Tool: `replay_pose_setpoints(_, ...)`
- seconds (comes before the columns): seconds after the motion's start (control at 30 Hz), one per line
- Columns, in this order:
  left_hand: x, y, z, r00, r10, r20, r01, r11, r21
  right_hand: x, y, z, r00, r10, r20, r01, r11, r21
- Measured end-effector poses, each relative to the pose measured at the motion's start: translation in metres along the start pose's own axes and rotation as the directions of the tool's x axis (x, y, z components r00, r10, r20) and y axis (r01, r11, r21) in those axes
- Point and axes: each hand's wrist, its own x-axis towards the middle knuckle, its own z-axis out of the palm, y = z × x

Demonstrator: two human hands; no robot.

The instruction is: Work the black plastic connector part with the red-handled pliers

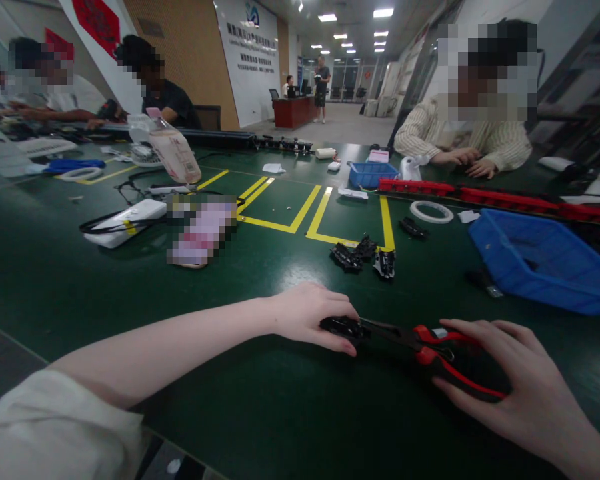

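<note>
My left hand [307, 317] rests on the dark green table [260, 400] with its fingers closed on a small black plastic part [343, 327]. The jaws of red-handled pliers [425, 347] meet that part from the right. My right hand [510, 380] is wrapped round the pliers' red and black handles. Beyond my hands lie several more small black parts [363, 255] beside a yellow floor-tape line.
A blue bin [545, 260] stands at the right, and a smaller blue tray [370, 175] farther back. A tape ring [431, 211], red rails [480, 195], a white device [127, 221] and a bag [175, 155] lie about. People sit across and at the left.
</note>
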Motion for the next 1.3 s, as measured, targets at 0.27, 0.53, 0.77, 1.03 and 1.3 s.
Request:
replay_pose_setpoints(0.27, -0.001, 0.0, 0.001, 1.0, 0.008, 0.003, -0.008, 1.0, -0.005, -0.002, -0.001, -0.001, 0.999, 0.048, 0.002, -0.048, 0.997, 0.065)
replay_pose_setpoints(0.53, 0.001, 0.0, 0.001, 1.0, 0.017, 0.012, -0.017, 0.999, 0.042, -0.002, -0.014, 0.0, 0.991, 0.134, 0.007, -0.134, 0.981, 0.139)
replay_pose_setpoints(0.77, 0.0, 0.0, 0.002, 1.0, 0.017, 0.003, -0.017, 0.999, 0.046, -0.004, -0.005, 0.002, 0.997, 0.077, 0.031, -0.08, 0.991, 0.11)
replay_pose_setpoints(1.03, -0.001, -0.001, 0.002, 0.999, 0.032, 0.011, -0.033, 0.997, 0.066, -0.003, -0.008, 0.001, 0.998, 0.054, -0.014, -0.053, 0.995, 0.087)
replay_pose_setpoints(1.3, 0.0, 0.002, 0.003, 0.999, -0.012, -0.038, 0.016, 0.993, 0.113, -0.007, -0.012, 0.002, 0.991, 0.136, 0.01, -0.136, 0.98, 0.143)
